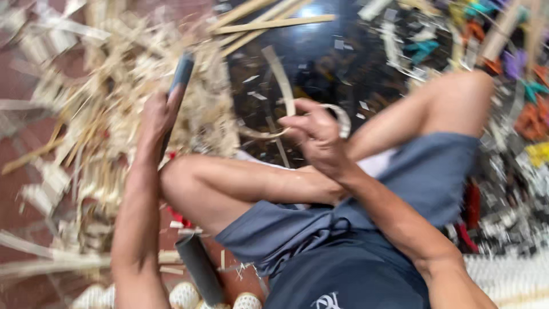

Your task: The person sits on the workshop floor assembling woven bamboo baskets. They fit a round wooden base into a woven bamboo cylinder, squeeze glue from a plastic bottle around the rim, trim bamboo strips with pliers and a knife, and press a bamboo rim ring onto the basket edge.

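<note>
My left hand (157, 117) is closed around the handle of a dark-bladed knife (182, 77) that points up over a heap of pale bamboo shavings (114, 97). My right hand (314, 134) grips a thin curved bamboo strip (284, 80) that bends up from the fingers and loops around them. Both hands are above my bare crossed legs; I sit on the floor in blue-grey shorts (343, 240). The picture is blurred by motion.
Long bamboo slats (269, 23) lie at the top on a dark glossy floor (320, 51). Coloured strips and scraps (514, 74) pile up at the right. A dark tube (197, 266) and small woven white balls (186, 294) lie near my left knee. Red tiles (23, 149) show at left.
</note>
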